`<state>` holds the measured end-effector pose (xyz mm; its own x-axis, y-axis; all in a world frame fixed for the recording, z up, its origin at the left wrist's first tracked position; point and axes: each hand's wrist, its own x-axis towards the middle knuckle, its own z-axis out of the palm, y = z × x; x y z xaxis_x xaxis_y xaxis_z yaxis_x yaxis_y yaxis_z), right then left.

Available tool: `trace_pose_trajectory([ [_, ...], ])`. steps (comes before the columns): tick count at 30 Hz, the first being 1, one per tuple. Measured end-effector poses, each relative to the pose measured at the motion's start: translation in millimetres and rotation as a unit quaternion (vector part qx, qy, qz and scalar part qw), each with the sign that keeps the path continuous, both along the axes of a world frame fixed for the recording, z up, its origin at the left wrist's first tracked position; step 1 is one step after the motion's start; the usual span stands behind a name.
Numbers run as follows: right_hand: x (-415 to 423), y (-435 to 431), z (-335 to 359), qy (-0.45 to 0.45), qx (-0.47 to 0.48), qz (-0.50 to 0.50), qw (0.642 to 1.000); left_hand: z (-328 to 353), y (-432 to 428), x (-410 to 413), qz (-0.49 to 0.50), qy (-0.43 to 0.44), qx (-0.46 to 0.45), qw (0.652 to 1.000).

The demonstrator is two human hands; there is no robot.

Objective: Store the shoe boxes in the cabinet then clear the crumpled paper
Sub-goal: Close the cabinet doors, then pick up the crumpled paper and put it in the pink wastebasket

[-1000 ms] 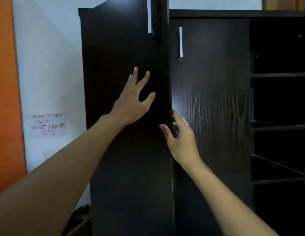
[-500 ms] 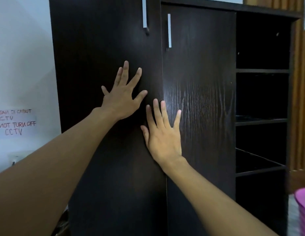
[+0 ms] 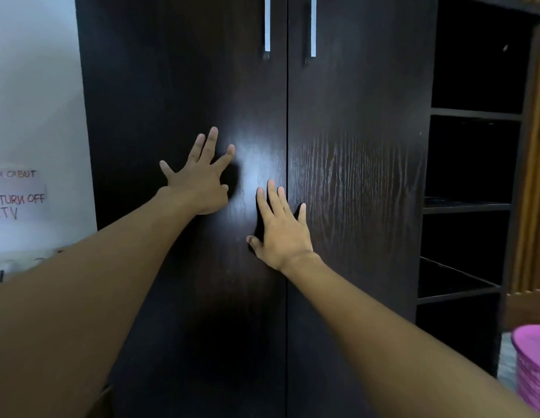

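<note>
A second ago the left door of the tall dark wood-grain cabinet (image 3: 353,206) stood ajar; now both doors sit flush. The left hand (image 3: 199,182) lies flat and spread on the left door, grasping nothing. The right hand (image 3: 280,230), also flat and empty, presses beside the centre seam. No shoe boxes or paper show from here.

2 bare forearms, no sleeves, left hand (image 3: 201,179) and right hand (image 3: 280,229) without rings.
</note>
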<state>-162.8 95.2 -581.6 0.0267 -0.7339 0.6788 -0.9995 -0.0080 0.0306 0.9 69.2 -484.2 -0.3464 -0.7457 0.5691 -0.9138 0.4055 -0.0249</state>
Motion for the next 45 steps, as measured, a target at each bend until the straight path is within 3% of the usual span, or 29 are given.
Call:
trace_pose_trajectory([
  [5, -10, 46, 0, -0.101, 0.024, 0.081, 0.991, -25, 12, -18, -0.004, 0.015, 0.010, 1.000],
  [10, -49, 138, -92, -0.179, 0.019, 0.053, 0.982, -109, 64, -64, -0.176, 0.028, -0.015, 0.984],
  [18, -152, 268, -253, -0.258, 0.112, -0.113, 0.953, -256, 159, -169, -0.336, 0.076, 0.215, 0.914],
  [26, -233, 364, -384, -0.321, 0.174, -0.187, 0.912, -376, 240, -290, -0.334, -0.023, 0.362, 0.870],
  [30, -254, 396, -437, -0.410, 0.217, -0.241, 0.853, -428, 268, -342, -0.312, -0.032, 0.432, 0.846],
  [33, -254, 424, -478, -0.425, 0.245, -0.292, 0.821, -478, 284, -367, -0.274, -0.055, 0.498, 0.821],
  [38, -256, 453, -521, -0.422, 0.293, -0.364, 0.777, -563, 291, -370, -0.218, -0.210, 0.524, 0.796],
  [41, -253, 459, -536, -0.439, 0.249, -0.411, 0.760, -603, 293, -356, -0.210, -0.284, 0.518, 0.779],
  [45, -241, 464, -563, -0.451, 0.212, -0.455, 0.738, -648, 292, -338, -0.252, -0.264, 0.474, 0.801],
])
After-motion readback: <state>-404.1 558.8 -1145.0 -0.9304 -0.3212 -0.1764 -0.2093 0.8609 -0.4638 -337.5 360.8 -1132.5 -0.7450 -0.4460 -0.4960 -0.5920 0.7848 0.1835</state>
